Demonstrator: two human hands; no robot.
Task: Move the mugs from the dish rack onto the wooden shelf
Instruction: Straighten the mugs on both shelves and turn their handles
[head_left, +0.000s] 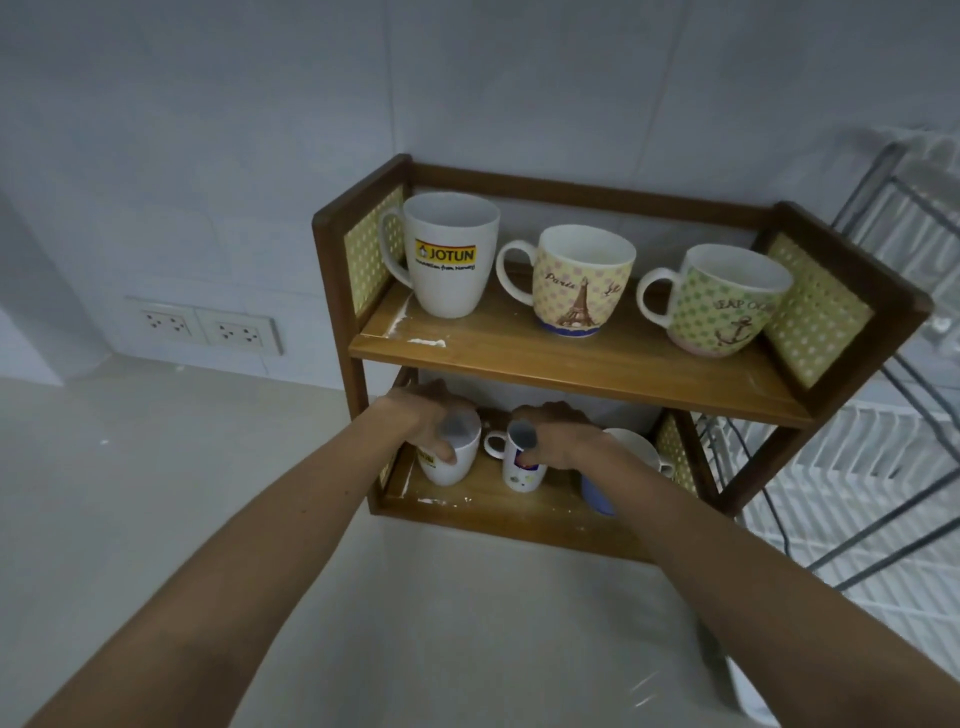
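Note:
A two-tier wooden shelf (571, 364) stands on the counter against the wall. Its top tier carries a white Jotun mug (449, 260), a yellow Paris mug (579, 283) and a green dotted anchor mug (722, 306). On the bottom tier my left hand (423, 415) grips a white Jotun mug (449, 460) at the left. My right hand (558, 436) holds a small white patterned mug (522, 462) in the middle. Behind my right wrist sit a white mug (636, 447) and a blue mug (595, 496), both partly hidden.
A wire dish rack (883, 467) with a white slatted tray stands right of the shelf. A double wall socket (208, 325) is on the wall at the left. The pale counter (182, 467) spreads left of and in front of the shelf.

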